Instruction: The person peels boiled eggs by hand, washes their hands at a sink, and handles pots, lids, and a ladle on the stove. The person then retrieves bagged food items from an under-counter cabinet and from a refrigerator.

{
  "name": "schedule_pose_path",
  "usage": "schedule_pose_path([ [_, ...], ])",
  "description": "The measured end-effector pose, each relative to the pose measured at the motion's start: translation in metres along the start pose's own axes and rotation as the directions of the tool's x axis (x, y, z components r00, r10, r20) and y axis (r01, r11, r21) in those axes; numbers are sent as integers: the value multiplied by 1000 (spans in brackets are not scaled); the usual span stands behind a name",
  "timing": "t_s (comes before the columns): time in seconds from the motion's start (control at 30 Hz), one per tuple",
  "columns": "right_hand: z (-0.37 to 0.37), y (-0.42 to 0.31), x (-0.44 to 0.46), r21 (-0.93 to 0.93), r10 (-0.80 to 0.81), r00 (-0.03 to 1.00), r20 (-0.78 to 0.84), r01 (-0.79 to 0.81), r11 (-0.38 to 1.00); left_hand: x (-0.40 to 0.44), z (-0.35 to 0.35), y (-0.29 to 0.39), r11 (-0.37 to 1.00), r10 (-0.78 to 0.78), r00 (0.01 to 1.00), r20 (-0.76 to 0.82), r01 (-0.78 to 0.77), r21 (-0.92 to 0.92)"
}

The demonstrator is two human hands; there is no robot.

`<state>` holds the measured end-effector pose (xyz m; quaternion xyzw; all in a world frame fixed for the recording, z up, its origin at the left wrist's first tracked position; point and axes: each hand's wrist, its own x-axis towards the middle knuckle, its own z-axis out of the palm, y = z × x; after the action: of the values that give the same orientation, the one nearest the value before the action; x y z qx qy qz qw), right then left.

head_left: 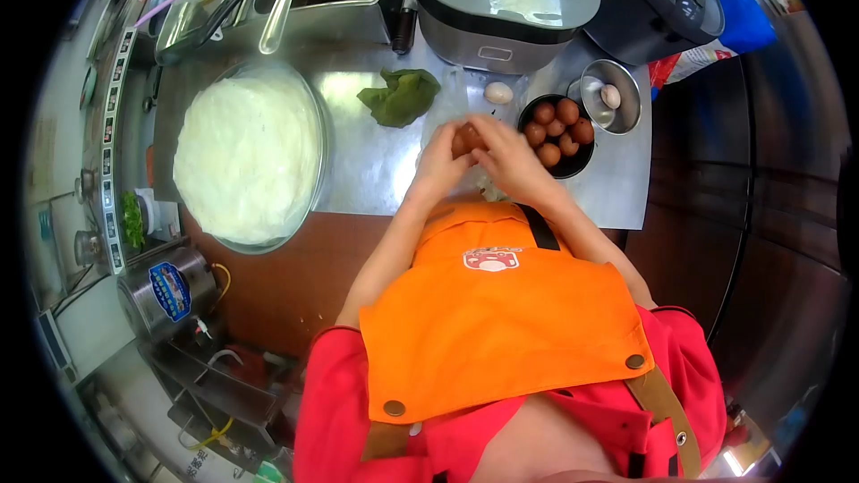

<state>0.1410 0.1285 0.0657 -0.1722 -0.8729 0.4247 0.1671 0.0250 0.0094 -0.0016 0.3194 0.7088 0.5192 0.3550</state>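
Note:
Over the metal counter, my left hand (438,164) is closed around a brown egg (465,139). My right hand (512,159) is at the same egg, its fingers curled against the shell. Just beyond the hands lies a whitish egg (498,93). To the right, a black bowl (530,167) holds several brown eggs (567,111). Beside it a steel bowl (632,98) contains a pale egg (610,96). Small pale bits (489,188) lie under my hands, close to the apron; what they are is too small to tell.
A wide glass bowl (315,181) with a white mass stands at the left. Something green and crumpled (402,97) lies between it and my hands. Behind are a grey cooker (501,9) with a lit display, a dark cooker (658,4) and a steel basin (358,22) with a ladle (282,9).

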Motion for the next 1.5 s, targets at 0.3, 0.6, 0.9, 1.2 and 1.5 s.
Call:
schedule_pose_path([
  [0.3,4,-1,-5,15,14,986,167,-17,1000,0,-7,23,995,-92,983,157,84,57],
  [0.6,5,14,-5,205,86,992,92,-103,973,0,1,-1,990,27,998,51,-34,134],
  [0.9,6,20,1,736,262,962,72,-229,637,1,-1,-2,986,-20,999,45,27,-166],
  [1.2,-2,25,-1,754,286,955,73,-240,611,-10,-3,-4,919,-69,984,164,127,-372],
  [1.5,-16,13,4,831,302,953,-39,-136,539,-7,-6,12,148,-131,932,338,355,-923],
])
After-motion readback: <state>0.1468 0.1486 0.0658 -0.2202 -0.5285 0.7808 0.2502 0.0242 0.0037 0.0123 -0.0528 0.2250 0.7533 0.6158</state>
